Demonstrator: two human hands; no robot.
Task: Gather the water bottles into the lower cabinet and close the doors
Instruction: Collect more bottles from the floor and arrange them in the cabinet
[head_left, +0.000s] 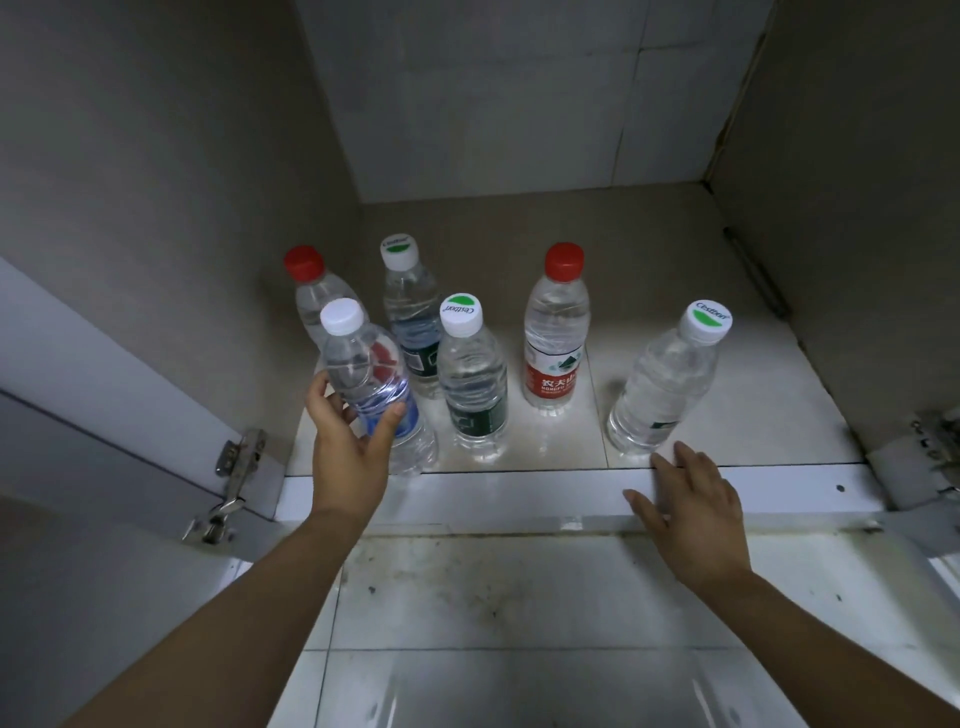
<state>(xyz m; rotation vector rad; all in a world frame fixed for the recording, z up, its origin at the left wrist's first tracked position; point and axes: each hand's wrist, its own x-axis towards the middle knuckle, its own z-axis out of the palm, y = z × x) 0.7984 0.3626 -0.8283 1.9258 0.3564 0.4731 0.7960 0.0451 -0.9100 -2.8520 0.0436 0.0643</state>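
A: Count in lower cabinet (519, 249): six water bottles upright on its tiled floor. Left hand (349, 441) wrapped round the white-capped bottle (371, 384) at front left, base at or near the floor; cannot tell if seated.

B: Right hand (691, 506)?

A: Released, fingers spread, resting on the front sill (519, 493), just beside the leaning bottle (660, 384) at front right.

B: Remaining?

A: Judged: let go of the last bottle, withdraw both hands, shut both doors. Doors open; hinges (236, 467) visible each side.

B: Obstructions?

A: Front bottles stand close to the sill; may foul the doors.
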